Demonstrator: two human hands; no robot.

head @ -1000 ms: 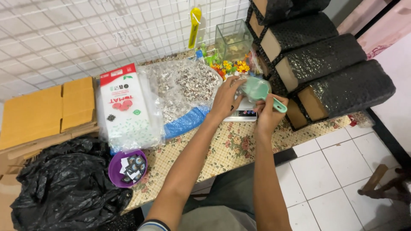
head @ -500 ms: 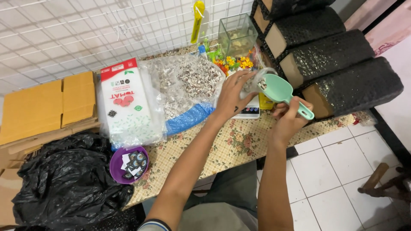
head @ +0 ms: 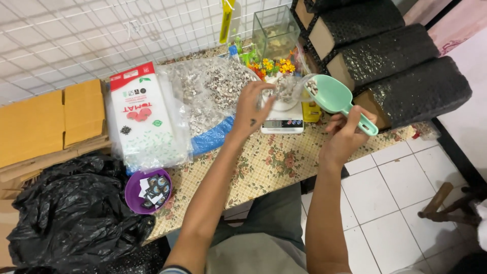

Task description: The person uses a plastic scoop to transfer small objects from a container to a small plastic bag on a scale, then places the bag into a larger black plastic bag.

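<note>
The right hand (head: 346, 133) grips the handle of a mint-green scoop (head: 332, 96), fingers wrapped shut around it, and the scoop now hangs lifted off to the right of the small digital scale (head: 282, 123), where a second ago it sat low over the scale's platform. A few pebbles show at the scoop's far lip, beside the mouth of a small clear bag (head: 285, 91) that the left hand (head: 252, 108) pinches by its edge above the scale; the bag holds a little heap of the speckled pebbles. Since the earlier frames the bag has come up from the platform and its mouth is held open toward the scoop, so the pebbles appear to be passing from scoop to bag in small amounts, with the scale just below it. The two hands stay apart, each clamped on its own thing. To the left of the scale lies the big clear sack of pebbles (head: 213, 94) on a blue sheet, and further left a white printed packet (head: 143, 119). Near the table's front edge sits a purple bowl (head: 147, 192) of small sachets, with a black plastic bag (head: 76, 213) at the near left. Black-wrapped boxes (head: 401, 76) stack up on the right.
</note>
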